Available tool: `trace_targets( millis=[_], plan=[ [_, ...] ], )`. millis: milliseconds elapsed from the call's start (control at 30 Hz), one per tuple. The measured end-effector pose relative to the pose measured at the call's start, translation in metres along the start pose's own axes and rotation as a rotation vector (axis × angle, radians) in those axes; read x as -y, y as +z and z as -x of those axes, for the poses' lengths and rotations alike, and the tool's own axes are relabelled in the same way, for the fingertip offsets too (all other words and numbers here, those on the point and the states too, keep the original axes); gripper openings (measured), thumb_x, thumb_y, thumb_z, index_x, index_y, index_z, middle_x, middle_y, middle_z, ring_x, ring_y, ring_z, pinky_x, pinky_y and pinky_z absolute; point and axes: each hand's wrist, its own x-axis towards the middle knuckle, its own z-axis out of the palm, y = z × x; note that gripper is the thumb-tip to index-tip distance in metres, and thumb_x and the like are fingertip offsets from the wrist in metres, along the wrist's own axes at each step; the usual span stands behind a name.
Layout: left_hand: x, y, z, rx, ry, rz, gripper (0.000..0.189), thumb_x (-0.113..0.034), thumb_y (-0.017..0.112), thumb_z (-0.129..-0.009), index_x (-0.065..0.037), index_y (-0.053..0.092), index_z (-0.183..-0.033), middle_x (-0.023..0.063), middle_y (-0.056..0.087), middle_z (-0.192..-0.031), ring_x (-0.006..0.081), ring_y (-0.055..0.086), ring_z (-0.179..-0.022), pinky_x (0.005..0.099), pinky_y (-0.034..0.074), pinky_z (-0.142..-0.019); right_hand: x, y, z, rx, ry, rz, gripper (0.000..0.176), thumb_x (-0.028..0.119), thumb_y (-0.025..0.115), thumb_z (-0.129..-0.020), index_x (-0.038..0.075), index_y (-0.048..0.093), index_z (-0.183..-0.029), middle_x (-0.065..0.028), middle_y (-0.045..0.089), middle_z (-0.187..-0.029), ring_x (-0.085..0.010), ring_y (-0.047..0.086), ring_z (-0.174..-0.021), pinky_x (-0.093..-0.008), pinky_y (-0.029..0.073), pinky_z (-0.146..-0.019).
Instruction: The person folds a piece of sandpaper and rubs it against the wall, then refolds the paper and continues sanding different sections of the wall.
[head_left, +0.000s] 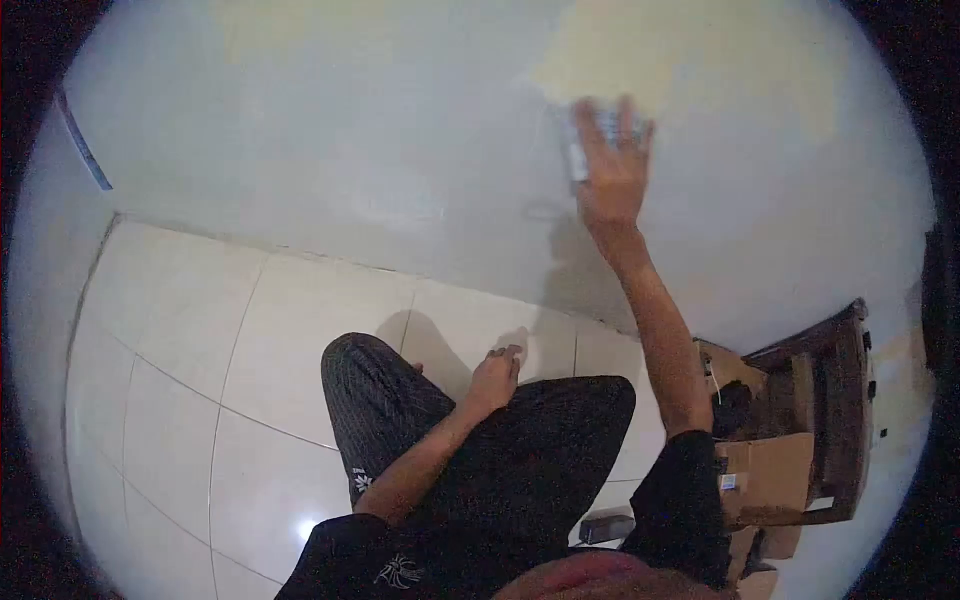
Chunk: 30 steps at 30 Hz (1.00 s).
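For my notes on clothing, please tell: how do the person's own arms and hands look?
The left hand and right hand wear no gloves. Short black sleeves end near the elbows, leaving the forearms bare. No wristwatch shows. The right fingers are blurred.

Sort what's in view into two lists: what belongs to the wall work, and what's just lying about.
Part of the job, it seems:
pale, blurred item under the right hand
grey-white wall with pale-yellow patches

Probably just lying about:
brown cardboard box
dark-brown wooden furniture beside it
small, dark, boxy object on the floor
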Motion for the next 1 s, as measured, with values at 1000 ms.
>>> trace_targets(
  millis=[1000],
  plan=[
    [-0.005, -0.004, 0.000, 0.073, -0.081, -0.008, 0.028, -0.009, 0.048, -0.091, -0.002, 0.055, -0.117, 0.0246, 0.061, -0.105, 0.0411, 0.056, -0.103, 0.0487, 0.045, -0.090, 0.019, 0.005, 0.007, -0.011, 0.095, -0.023, 0.067, 0.009, 0.060, -0.077, 0.020, 0.044, -0.141, 0.0068, 0.036, -0.150, -0.0338, 0.023, -0.142, -0.0632, 0.008, -0.113]
  ],
)
